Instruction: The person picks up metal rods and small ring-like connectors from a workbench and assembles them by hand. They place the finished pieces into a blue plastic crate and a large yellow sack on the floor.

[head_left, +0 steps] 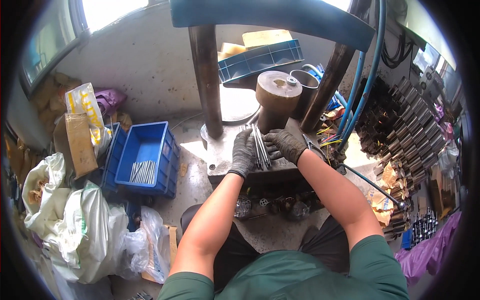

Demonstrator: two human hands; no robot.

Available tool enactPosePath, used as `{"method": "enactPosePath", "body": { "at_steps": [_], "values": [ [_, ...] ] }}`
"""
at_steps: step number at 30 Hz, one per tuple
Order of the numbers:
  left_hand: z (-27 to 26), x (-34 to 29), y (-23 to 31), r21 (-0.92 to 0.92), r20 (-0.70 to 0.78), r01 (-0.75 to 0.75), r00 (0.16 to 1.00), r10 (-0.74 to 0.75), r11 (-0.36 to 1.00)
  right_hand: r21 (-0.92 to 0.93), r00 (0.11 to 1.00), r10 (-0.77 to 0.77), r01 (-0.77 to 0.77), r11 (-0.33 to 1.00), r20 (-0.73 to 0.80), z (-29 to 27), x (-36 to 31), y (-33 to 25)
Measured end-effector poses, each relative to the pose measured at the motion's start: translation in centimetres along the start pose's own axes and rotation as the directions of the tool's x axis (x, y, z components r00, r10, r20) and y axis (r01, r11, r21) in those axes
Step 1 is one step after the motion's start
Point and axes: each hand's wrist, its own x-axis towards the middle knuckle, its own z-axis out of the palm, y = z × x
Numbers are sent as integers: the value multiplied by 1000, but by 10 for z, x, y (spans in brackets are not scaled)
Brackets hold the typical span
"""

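A small bundle of slim metal rods [260, 148] lies on the press's grey metal base [220, 156], roughly side by side and pointing away from me. My left hand [242, 154], in a grey knit glove, rests along the bundle's left side with its fingers stretched forward. From the right, my right hand [286, 144] in a darker, stained glove reaches toward the rods with fingers apart. Its fingertips are close to the bundle; whether they touch it I cannot tell. Just behind the hands stands a thick steel cylinder [278, 92] with a small ring [292, 80] on its top.
Two dark posts [206, 82] carry a blue crossbeam [272, 15] over the base. On the left, a blue crate [144, 172] holds more rods, beside white sacks [75, 220]. Stacked metal tubes [415, 130] and blue hoses [361, 100] stand at the right.
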Motion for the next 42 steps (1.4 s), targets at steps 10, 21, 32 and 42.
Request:
{"method": "enactPosePath", "body": {
  "at_steps": [10, 21, 32, 42],
  "values": [
    [-51, -3, 41, 311, -43, 9, 999, 5, 950, -47, 917, -391, 388, 920, -79, -48, -26, 26],
    [-64, -5, 53, 730, 49, -6, 998, -43, 684, -767, 633, -661, 161, 621, -402, -157, -61, 77],
    [-81, -7, 61, 766, -24, 36, 999, -28, 642, -912, 700, -669, 62, 406, -250, -152, -18, 67],
    [-85, -17, 97, 928, -73, 166, 959, -274, 333, -385, 649, -589, 447, 807, -481, -180, -15, 70]
  ]
}}
